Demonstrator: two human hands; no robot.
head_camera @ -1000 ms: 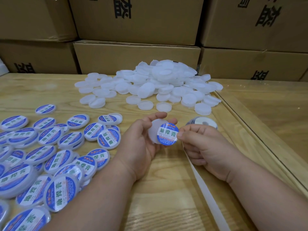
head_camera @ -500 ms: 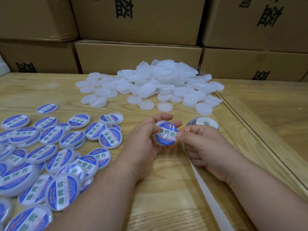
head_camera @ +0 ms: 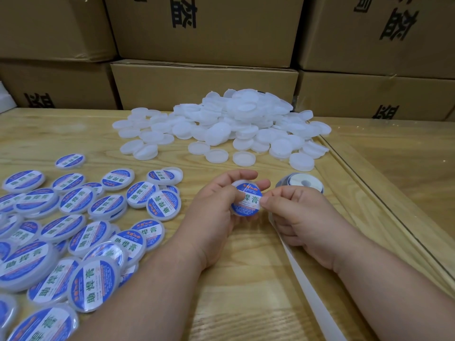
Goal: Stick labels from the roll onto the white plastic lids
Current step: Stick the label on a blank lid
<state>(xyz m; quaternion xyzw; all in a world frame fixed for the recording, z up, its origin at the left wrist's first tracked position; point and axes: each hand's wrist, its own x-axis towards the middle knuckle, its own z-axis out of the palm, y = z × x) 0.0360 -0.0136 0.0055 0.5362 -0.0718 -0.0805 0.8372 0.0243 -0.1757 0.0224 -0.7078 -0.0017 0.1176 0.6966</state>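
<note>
left hand holds the lid, right hand pinches the label

left hand (head_camera: 216, 207) curls around a white lid (head_camera: 246, 201) above the worktop (head_camera: 246, 279). right hand (head_camera: 293, 212) pinches the blue label (head_camera: 248, 203) at the lid's right edge. label roll (head_camera: 302, 184) sits just behind; unlabelled lids (head_camera: 234, 129) heaped farther back, labelled lids (head_camera: 81, 230) left.

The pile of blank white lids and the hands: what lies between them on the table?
In the head view, only bare wooden table lies between the pile of blank lids and the left hand; the label roll sits behind the right hand.
</note>
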